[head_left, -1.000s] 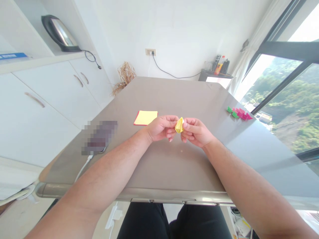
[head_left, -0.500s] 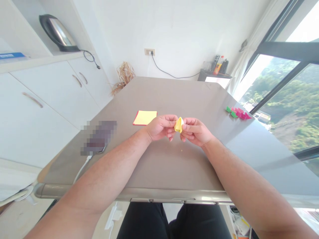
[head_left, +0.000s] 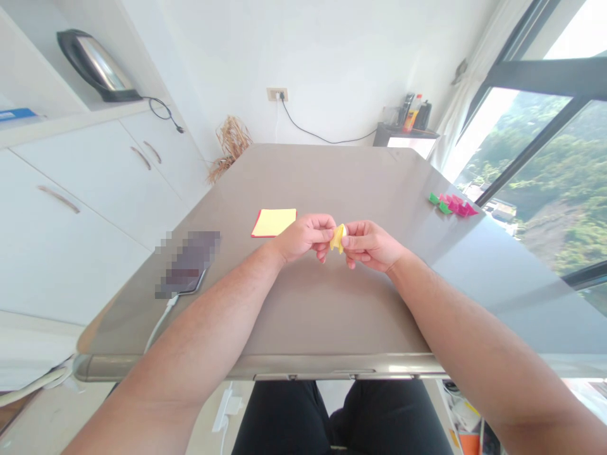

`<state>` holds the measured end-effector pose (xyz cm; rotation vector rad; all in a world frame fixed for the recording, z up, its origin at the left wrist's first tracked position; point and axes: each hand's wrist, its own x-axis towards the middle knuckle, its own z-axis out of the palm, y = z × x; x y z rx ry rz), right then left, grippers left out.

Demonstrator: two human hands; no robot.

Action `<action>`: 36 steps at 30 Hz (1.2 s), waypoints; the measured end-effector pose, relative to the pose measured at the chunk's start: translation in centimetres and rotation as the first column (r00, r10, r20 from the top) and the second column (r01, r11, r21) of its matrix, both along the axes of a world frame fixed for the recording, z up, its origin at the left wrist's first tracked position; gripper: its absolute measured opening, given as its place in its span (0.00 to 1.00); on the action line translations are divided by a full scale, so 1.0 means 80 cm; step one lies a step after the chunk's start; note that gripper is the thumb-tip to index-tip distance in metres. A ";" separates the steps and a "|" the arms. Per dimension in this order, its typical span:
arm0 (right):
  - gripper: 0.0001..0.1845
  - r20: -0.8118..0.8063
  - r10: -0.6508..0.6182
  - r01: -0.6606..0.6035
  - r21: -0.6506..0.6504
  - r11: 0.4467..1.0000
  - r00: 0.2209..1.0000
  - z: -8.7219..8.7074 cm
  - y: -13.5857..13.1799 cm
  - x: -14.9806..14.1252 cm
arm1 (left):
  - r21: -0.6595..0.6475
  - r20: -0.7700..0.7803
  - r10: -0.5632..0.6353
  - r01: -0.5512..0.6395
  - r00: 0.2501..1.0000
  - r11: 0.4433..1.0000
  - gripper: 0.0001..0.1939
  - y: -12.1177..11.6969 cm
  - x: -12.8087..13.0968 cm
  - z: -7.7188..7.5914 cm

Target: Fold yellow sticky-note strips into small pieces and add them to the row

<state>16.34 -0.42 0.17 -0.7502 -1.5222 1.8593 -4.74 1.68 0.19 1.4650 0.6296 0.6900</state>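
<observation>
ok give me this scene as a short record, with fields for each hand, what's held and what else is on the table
left hand: grips the left side of the yellow folded paper
right hand: grips its right side
held piece: small, raised above the table
beside left hand: flat yellow paper with red edging
table, far right: pink pieces and green pieces, grouped
table, left: pixelated item with white cable

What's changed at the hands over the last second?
The yellow folded paper has been turned or reshaped between the left hand and right hand; its lower edge now shows a notch. Neither hand let go. The paper stack, green pieces and pink pieces stayed put.
</observation>
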 end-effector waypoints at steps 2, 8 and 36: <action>0.14 0.009 0.028 -0.028 0.006 1.000 1.000 0.000 0.001 0.001 | 0.018 -0.018 0.002 -0.001 1.000 1.000 0.16 -0.001 0.000 0.001; 0.14 0.020 0.019 -0.019 -0.018 1.000 1.000 0.000 0.001 0.002 | 0.037 -0.014 0.024 -0.024 1.000 0.999 0.16 -0.002 0.001 0.001; 0.07 0.011 -0.769 0.556 0.685 0.471 0.639 -0.017 0.008 -0.023 | -0.090 0.136 0.435 -0.426 0.890 0.900 0.14 0.001 0.023 -0.012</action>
